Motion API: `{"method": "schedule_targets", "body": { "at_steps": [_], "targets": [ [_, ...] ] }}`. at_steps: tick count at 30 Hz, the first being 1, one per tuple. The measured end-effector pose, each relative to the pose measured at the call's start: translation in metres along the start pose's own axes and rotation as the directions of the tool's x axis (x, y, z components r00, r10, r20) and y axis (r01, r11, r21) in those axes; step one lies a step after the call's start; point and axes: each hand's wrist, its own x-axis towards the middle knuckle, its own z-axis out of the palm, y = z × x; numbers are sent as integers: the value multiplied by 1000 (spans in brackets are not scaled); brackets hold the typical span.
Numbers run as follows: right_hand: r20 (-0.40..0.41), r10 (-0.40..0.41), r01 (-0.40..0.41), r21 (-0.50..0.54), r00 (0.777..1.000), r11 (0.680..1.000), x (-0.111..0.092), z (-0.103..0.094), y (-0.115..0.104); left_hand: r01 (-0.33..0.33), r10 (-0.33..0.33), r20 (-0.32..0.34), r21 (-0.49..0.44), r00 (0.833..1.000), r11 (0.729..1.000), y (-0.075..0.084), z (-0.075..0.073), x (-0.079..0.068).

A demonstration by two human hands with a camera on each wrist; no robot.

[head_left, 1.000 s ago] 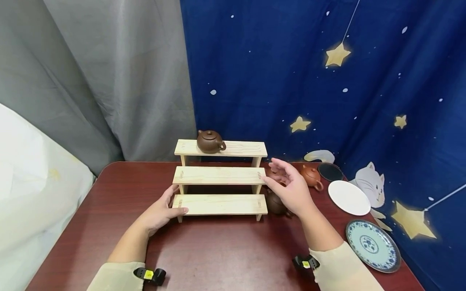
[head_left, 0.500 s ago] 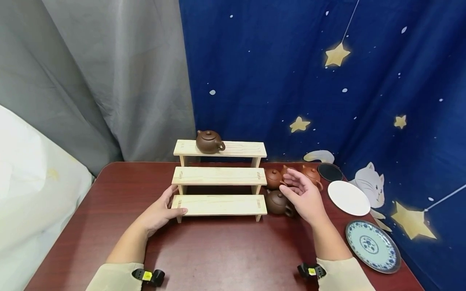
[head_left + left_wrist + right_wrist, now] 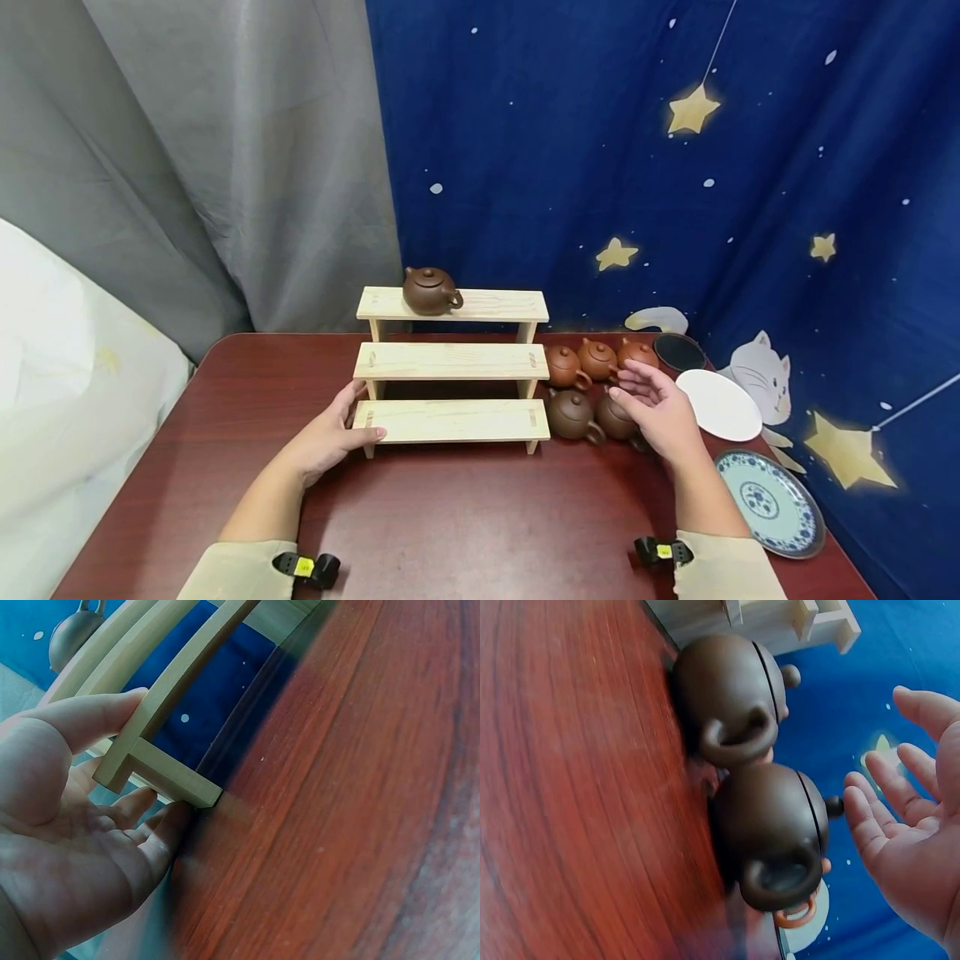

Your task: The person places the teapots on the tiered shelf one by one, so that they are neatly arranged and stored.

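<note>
Head view: your right hand (image 3: 658, 406) is relaxed, holding nothing, by the right-hand dark teapot (image 3: 615, 419), right of frame centre. Pot sits left and slightly below the palm, handle toward lower right; I'd say that offset decides any grasp. Right is the nearer hand. Your left hand (image 3: 332, 433) grips the left end of the wooden stand (image 3: 450, 421). Right wrist view shows the whole handle (image 3: 784, 881), bottom centre; head view mostly hides it. Can't tell whether you're touching the lid knob (image 3: 834, 806).
</note>
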Motion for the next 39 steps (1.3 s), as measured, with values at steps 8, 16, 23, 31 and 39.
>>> {"method": "schedule_targets", "body": {
  "at_steps": [8, 16, 23, 31, 39],
  "targets": [
    [-3, 5, -5, -170, 1000, 985, -1, -15, 12, -9, 9, 4, -8, 1000, 1000, 0, 0, 0],
    [77, 101, -79, -242, 992, 967, -1, -21, 27, -29, 29, 11, -22, 1000, 999, -1, 1, 1],
    [172, 178, -126, -276, 969, 953, -1, -21, 36, -5, 5, 2, 0, 1000, 1000, -1, 0, 1],
    [234, 233, -162, -286, 944, 944, -2, -21, 43, -2, 2, 8, -4, 1000, 1000, 0, 1, -1],
    [223, 229, -156, -303, 947, 940, -1, -19, 44, -15, 15, 6, -25, 1000, 1000, 0, 1, 0]
  ]
}}
